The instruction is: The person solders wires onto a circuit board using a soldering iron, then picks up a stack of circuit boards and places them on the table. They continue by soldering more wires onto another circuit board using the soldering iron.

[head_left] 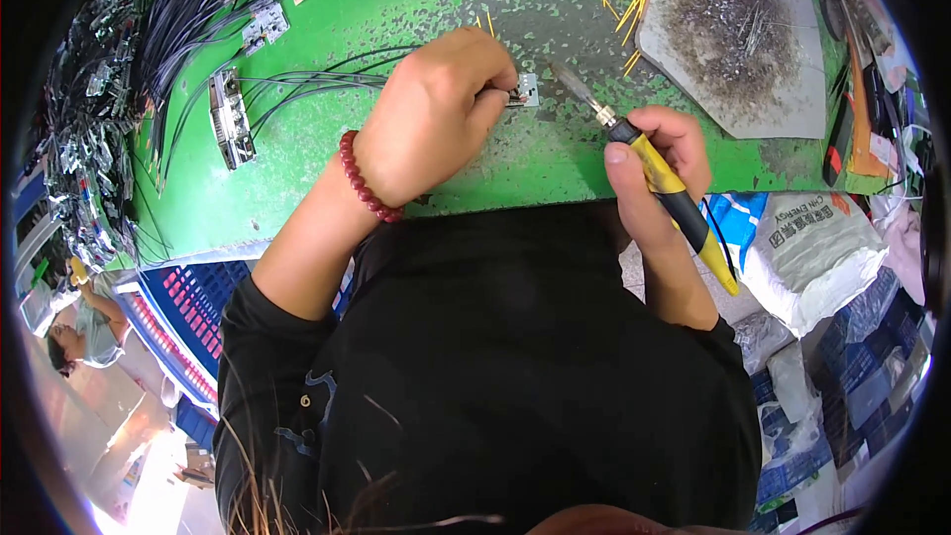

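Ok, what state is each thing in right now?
Left hand: pinching the small board and wire ends.
Small board: flat on the green table, held.
Right hand: gripping the soldering iron.
Soldering iron: tilted, tip near the board, not touching.
Wires: lying loose on the table.

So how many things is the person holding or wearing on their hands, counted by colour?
Yellow and black: 1, the soldering iron in the right hand.
Silver: 1, the small board pinched by the left hand.
Dark: 1, the bunch of wires running from that board.
Red: 1, the bead bracelet on the left wrist.
Total: 4
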Tool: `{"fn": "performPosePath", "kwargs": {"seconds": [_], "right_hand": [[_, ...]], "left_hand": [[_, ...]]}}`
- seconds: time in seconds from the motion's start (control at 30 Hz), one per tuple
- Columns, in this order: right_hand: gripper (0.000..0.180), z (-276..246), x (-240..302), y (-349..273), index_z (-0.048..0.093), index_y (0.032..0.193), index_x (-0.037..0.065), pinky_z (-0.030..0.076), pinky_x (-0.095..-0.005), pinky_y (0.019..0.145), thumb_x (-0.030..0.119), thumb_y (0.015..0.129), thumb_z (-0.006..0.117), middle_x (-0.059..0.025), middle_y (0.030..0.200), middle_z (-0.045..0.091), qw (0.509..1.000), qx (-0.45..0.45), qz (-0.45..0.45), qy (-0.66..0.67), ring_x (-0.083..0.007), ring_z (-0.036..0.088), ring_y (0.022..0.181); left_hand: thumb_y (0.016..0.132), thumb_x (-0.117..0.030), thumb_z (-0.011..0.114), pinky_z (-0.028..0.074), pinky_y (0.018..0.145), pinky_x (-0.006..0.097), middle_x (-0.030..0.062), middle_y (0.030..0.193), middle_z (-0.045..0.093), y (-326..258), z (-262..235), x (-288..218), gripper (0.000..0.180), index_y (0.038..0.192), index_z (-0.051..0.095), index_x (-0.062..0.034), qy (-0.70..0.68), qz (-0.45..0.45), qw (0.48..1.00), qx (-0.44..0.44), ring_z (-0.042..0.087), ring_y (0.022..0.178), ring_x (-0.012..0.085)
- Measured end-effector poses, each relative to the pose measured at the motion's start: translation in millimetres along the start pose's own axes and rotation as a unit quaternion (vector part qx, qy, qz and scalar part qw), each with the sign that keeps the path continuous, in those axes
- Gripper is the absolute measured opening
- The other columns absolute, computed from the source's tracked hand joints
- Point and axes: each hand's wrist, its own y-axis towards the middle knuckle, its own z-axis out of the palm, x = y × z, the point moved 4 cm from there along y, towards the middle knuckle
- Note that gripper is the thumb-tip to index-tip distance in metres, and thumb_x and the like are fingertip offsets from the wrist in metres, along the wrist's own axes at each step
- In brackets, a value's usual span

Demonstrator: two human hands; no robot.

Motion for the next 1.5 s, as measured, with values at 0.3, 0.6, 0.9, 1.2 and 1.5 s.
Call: {"fn": "performPosePath", "kwargs": {"seconds": [0.3, 0.6, 0.9, 1.2, 1.5], "right_hand": [[0.039, 4, 13, 4, 0.051, 0.124, 0.001, 0.045, -0.0210, 0.063, 0.008, 0.089, 0.067, -0.0077, 0.086, 0.063, 0.991, 0.047, -0.063, -0.106, -0.0103, 0.058, 0.072], [0.025, 18, 11, 10, 0.064, 0.113, 0.001, 0.050, -0.0233, 0.053, 0.000, 0.088, 0.064, -0.0131, 0.099, 0.068, 0.992, 0.083, -0.038, -0.083, -0.0114, 0.063, 0.061], [0.035, 21, 12, 21, 0.062, 0.111, 0.003, 0.053, -0.0264, 0.069, -0.008, 0.078, 0.068, -0.0113, 0.098, 0.068, 0.984, 0.086, -0.094, -0.128, -0.0161, 0.066, 0.077], [0.050, 44, 21, 32, 0.061, 0.113, 0.014, 0.044, -0.0382, 0.059, -0.002, 0.067, 0.072, -0.0071, 0.075, 0.057, 0.927, 0.184, -0.188, -0.267, -0.0273, 0.055, 0.066], [0.054, 50, 16, 20, 0.060, 0.115, 0.010, 0.045, -0.0376, 0.060, -0.003, 0.065, 0.074, -0.0081, 0.079, 0.058, 0.945, 0.117, -0.161, -0.259, -0.0272, 0.054, 0.068]], "left_hand": [[0.073, 0.010, 0.063, 0.052, 0.073, 0.036, 0.0133, 0.090, 0.060, -8, 3, -5, 0.019, 0.089, 0.059, 0.0007, 0.025, 0.059, 0.998, -0.016, 0.061, 0.085, 0.0313], [0.075, -0.004, 0.070, 0.051, 0.063, 0.036, 0.0095, 0.086, 0.061, -19, 6, -12, 0.015, 0.088, 0.063, -0.0055, 0.145, 0.033, 0.987, -0.060, 0.063, 0.075, 0.0284], [0.078, -0.012, 0.070, 0.048, 0.060, 0.037, 0.0071, 0.076, 0.061, -21, 8, -12, 0.008, 0.082, 0.064, -0.0080, 0.135, 0.000, 0.989, -0.057, 0.062, 0.070, 0.0273], [0.076, -0.008, 0.071, 0.049, 0.060, 0.036, 0.0089, 0.076, 0.060, -27, 3, -17, 0.010, 0.082, 0.064, -0.0056, 0.111, 0.054, 0.989, -0.079, 0.061, 0.069, 0.0283], [0.077, -0.012, 0.069, 0.048, 0.056, 0.036, 0.0073, 0.074, 0.061, -27, 12, -15, 0.009, 0.079, 0.062, -0.0068, 0.104, -0.026, 0.992, -0.063, 0.062, 0.065, 0.0264]]}}
